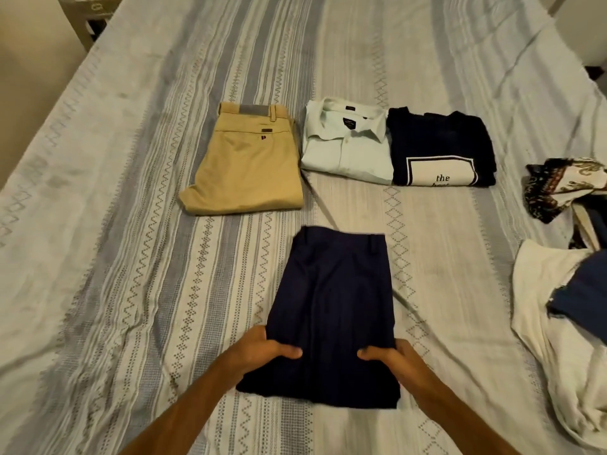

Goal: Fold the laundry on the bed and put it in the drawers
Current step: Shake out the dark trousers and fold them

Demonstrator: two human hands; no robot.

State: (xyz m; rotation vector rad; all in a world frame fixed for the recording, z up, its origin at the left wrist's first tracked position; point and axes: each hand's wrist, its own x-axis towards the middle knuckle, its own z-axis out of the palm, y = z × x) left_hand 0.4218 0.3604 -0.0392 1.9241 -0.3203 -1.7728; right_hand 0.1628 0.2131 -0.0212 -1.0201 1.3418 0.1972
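Folded navy trousers (331,300) lie on the striped bed sheet (131,257) in front of me, waistband at the far end. My left hand (262,351) grips their near left edge, thumb on top. My right hand (391,356) grips the near right edge the same way. Further back lie folded khaki trousers (243,165), a folded pale green shirt (345,149) and a folded navy T-shirt (440,149) with a white print.
An unfolded heap sits at the right edge: a patterned dark and cream cloth (561,188), a cream garment (551,330) and a blue piece (581,303). A bedside cabinet (88,18) stands at the far left corner.
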